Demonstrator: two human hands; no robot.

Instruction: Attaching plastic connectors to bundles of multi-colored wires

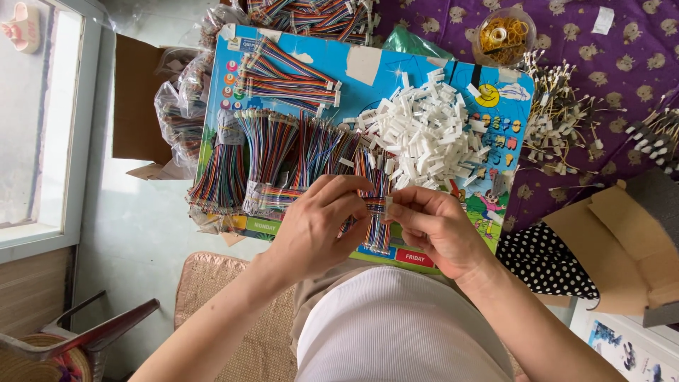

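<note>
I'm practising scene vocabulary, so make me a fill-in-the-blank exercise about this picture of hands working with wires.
1. Both hands, left hand and right hand, hold a multicoloured ribbon cable with a small ____ plastic connector.
2. The pile of white plastic connectors lies on a colourful printed ____.
3. The clear round plastic tub holds yellow rubber ____.

Missing: white; board; bands
</note>
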